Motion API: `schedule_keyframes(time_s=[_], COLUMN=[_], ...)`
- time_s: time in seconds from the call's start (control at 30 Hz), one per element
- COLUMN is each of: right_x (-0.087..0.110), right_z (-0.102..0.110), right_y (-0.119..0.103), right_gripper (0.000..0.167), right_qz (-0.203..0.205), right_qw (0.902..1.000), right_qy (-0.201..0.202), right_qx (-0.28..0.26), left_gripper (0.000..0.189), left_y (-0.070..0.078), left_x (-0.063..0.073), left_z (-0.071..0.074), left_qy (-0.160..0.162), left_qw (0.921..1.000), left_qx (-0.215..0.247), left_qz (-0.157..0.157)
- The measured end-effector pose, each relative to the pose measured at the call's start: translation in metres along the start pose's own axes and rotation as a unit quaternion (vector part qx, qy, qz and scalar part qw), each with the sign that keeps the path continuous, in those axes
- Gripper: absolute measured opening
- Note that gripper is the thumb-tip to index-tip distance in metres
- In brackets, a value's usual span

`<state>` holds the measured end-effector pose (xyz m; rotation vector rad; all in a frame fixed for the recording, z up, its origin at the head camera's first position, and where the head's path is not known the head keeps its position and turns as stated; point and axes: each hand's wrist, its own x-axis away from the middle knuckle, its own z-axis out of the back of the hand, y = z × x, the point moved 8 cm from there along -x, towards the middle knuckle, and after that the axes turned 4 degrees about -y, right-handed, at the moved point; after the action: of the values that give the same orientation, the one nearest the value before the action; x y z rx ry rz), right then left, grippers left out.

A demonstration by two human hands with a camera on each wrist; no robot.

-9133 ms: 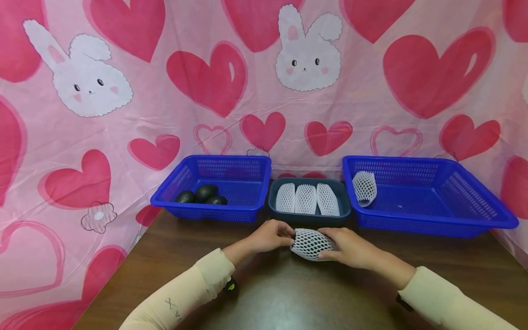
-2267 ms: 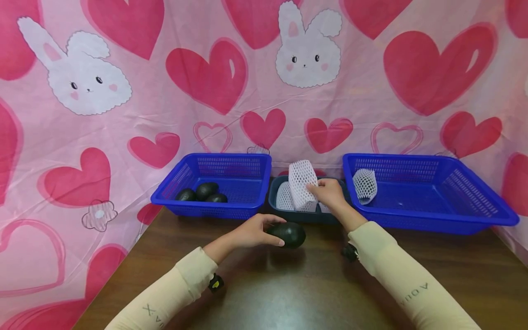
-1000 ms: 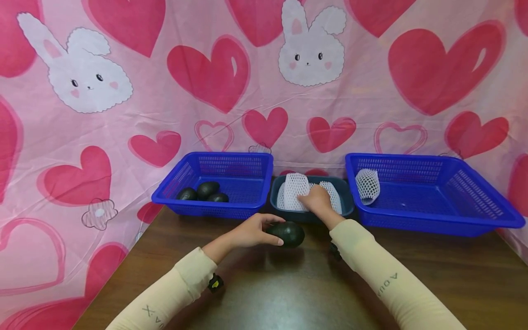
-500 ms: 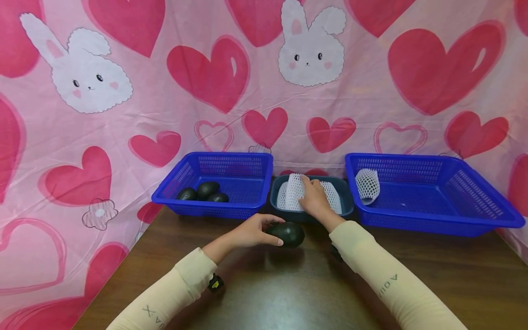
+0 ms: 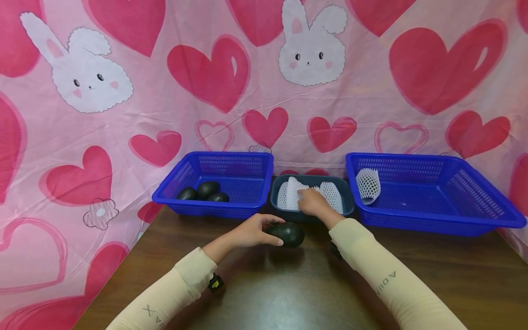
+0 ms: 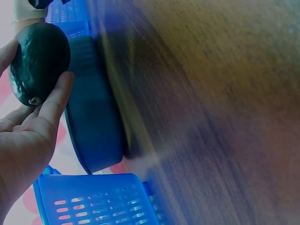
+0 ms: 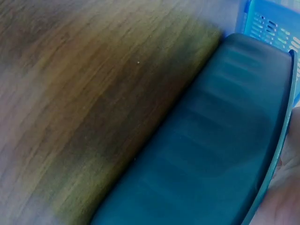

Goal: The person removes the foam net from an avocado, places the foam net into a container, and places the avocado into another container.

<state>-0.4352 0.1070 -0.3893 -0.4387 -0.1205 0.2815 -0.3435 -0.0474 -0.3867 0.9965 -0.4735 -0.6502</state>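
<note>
My left hand [image 5: 252, 231] grips a dark green avocado [image 5: 290, 234] by one end, just above the table in front of the bin. In the left wrist view, the thumb and fingers cradle the avocado [image 6: 41, 61], its stem end showing. My right hand [image 5: 313, 201] reaches into the dark teal bin [image 5: 346, 195] and pinches a white foam net sleeve [image 5: 292, 195] standing up among other sleeves [image 5: 331, 195]. Its fingertips are partly hidden. In the right wrist view, the bin's outer wall [image 7: 201, 136] covers most of that hand [image 7: 283, 183].
At the left, a blue basket [image 5: 231, 211] holds three avocados [image 5: 207, 189]. The blue basket [image 5: 433, 222] on the right holds one avocado in a foam net [image 5: 368, 185]. Both flank the bin on the brown table [image 5: 284, 293], against a pink heart-print cloth [image 5: 206, 78].
The netted avocado held earlier has given way to a bare one in my left hand. My right hand has lowered a lifted sleeve into the bin and shifted its fingers on it.
</note>
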Motion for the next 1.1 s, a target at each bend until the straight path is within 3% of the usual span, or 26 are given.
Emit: schedule_keyframes(time_s=[0.23,0.53,1.1], right_x=[-0.003,-0.008,-0.003], right_z=[-0.009,-0.008,0.017], right_y=[0.005,0.003,0.004], right_gripper=[0.060,0.061,0.056], right_qz=[-0.038,-0.050,-0.031], right_qw=[0.9977,0.9964,0.9983], right_qy=[-0.056,-0.069,0.024], right_qx=[-0.008,0.002,-0.044], left_gripper=[0.052,0.052,0.052], left_y=[0.000,0.000,-0.001], left_x=[0.000,0.000,0.000], left_z=[0.001,0.001,0.002], left_qy=[0.003,0.002,0.003], left_qw=[0.9999,1.0000,0.9999], left_qx=[-0.011,-0.005,-0.009], left_qz=[0.002,0.000,0.007])
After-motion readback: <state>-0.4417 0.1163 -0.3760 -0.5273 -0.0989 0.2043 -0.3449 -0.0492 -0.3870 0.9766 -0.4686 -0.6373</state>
